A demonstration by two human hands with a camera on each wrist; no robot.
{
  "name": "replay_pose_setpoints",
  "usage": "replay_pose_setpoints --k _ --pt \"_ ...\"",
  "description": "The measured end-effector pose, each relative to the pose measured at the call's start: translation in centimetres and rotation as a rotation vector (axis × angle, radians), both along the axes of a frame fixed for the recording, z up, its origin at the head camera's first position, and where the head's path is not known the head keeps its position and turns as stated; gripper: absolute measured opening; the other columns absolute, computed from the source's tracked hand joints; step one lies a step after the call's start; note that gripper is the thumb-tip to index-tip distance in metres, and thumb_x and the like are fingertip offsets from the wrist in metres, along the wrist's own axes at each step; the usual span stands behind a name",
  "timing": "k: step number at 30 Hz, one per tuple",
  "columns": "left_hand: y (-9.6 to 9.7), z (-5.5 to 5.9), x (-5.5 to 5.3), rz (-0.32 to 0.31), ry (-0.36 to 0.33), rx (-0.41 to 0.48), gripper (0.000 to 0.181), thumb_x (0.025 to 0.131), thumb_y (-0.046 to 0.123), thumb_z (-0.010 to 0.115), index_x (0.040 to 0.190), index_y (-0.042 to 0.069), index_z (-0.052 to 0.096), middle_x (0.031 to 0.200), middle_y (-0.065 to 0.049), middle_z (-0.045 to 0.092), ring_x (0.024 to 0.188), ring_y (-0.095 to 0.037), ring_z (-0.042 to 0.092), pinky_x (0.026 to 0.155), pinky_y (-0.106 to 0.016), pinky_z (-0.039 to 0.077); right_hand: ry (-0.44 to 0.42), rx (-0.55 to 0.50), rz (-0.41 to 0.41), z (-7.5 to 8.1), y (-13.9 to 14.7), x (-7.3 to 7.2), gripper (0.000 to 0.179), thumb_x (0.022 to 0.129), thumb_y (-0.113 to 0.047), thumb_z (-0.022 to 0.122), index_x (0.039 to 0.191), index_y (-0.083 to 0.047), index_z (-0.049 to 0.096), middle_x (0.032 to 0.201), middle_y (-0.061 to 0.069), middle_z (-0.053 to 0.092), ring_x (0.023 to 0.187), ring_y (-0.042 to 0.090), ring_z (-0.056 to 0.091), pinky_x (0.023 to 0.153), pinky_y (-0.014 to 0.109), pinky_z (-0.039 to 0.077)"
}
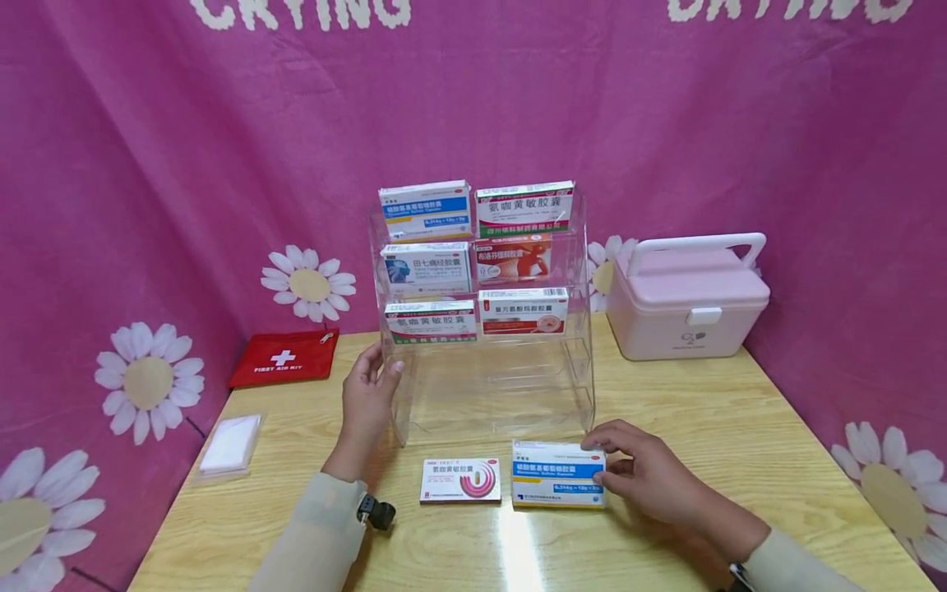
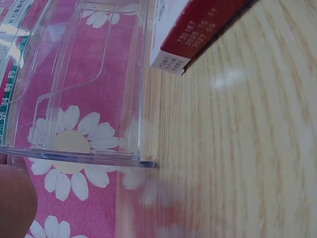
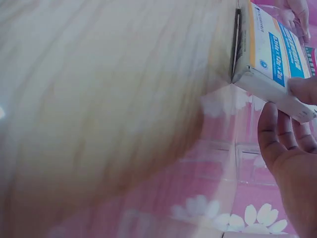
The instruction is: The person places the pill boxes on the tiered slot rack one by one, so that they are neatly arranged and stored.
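A clear acrylic display rack (image 1: 491, 403) stands at the table's centre, with medicine boxes side by side in its upper tiers. My left hand (image 1: 372, 393) grips the rack's left side edge, thumb in front; in the left wrist view only part of that hand (image 2: 17, 201) shows. With thumb and fingers, my right hand (image 1: 651, 473) pinches the right end of a blue-and-white medicine box (image 1: 555, 477) in front of the rack. The right wrist view shows this box (image 3: 270, 49) tilted, fingers against its end. Left of it lies a white-and-pink capsule box (image 1: 459, 481), touched by neither hand.
A pink lidded case (image 1: 684, 312) with a handle stands at the back right. At the left lie a red first aid pouch (image 1: 284, 358) and a white packet (image 1: 231, 444) in clear wrap. A pink flowered curtain (image 1: 473, 99) hangs behind the wooden table (image 1: 740, 427).
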State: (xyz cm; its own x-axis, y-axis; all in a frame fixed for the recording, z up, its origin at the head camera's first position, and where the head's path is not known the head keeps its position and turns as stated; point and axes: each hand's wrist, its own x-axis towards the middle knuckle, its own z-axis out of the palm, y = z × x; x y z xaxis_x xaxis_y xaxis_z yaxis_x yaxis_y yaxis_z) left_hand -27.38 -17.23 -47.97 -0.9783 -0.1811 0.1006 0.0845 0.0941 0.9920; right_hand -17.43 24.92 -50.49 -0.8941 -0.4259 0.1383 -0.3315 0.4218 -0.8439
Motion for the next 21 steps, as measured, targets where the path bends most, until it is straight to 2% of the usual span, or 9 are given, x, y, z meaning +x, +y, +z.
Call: replay_pose_setpoints --k 4,9,12,16,21 --pt "0.0 -0.1 0.1 0.001 -0.011 -0.016 0.055 0.11 0.018 0.068 0.161 0.016 0.05 0.167 -0.008 0.051 0.161 -0.025 0.041 0.125 -0.044 0.045 0.002 -0.043 -0.03 0.0 0.2 0.1 0.034 0.096 0.005 0.079 0.123 -0.014 0.073 0.129 0.012 0.07 0.111 0.005 0.068 0.09 0.028 0.068" --pt "-0.1 0.0 0.0 -0.003 0.0 -0.008 0.055 0.109 0.019 0.068 0.161 0.016 0.05 0.166 -0.008 0.052 0.16 -0.025 0.043 0.125 -0.045 0.045 -0.005 -0.085 -0.098 0.6 -0.1 0.0 0.025 0.098 -0.001 0.078 0.119 -0.013 0.075 0.123 0.009 0.075 0.111 0.001 0.069 0.096 0.027 0.065" --pt "-0.1 0.0 0.0 -0.001 0.008 -0.001 0.055 0.109 0.019 0.068 0.161 0.016 0.05 0.165 -0.008 0.053 0.16 -0.025 0.043 0.126 -0.045 0.045 0.018 -0.112 -0.131 1.8 -0.7 -0.4 0.024 0.099 -0.002 0.078 0.12 -0.012 0.075 0.122 0.009 0.075 0.11 0.002 0.069 0.097 0.027 0.065" --pt "0.0 0.0 0.0 0.001 -0.012 0.002 0.055 0.109 0.019 0.068 0.161 0.018 0.05 0.165 -0.006 0.053 0.161 -0.024 0.042 0.126 -0.044 0.044 0.063 -0.173 -0.167 3.4 -2.3 -1.3 0.024 0.099 -0.001 0.078 0.122 -0.006 0.075 0.12 0.014 0.076 0.106 0.005 0.073 0.091 0.025 0.066" --pt "0.0 -0.2 0.0 0.002 -0.003 0.017 0.055 0.109 0.016 0.068 0.161 0.014 0.05 0.165 -0.009 0.053 0.161 -0.025 0.043 0.126 -0.043 0.044 0.148 -0.187 -0.218 5.6 -4.9 -3.4 0.026 0.099 -0.001 0.079 0.124 -0.006 0.076 0.12 0.014 0.078 0.105 0.015 0.077 0.086 0.023 0.067"
